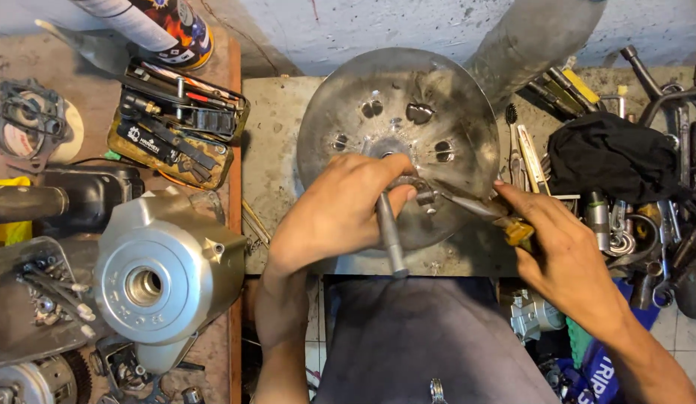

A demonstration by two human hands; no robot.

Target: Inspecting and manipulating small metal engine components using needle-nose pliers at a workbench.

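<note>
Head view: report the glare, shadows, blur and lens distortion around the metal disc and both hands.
Head view: soft, even light; dull sheen rather than hard glare on the metal disc; a shadow lies under the left hand and the steel shaft it grips; the right hand with its yellow-handled tool is sharp, without motion blur; the silver engine cover looks slightly stretched by the wide lens.
</note>
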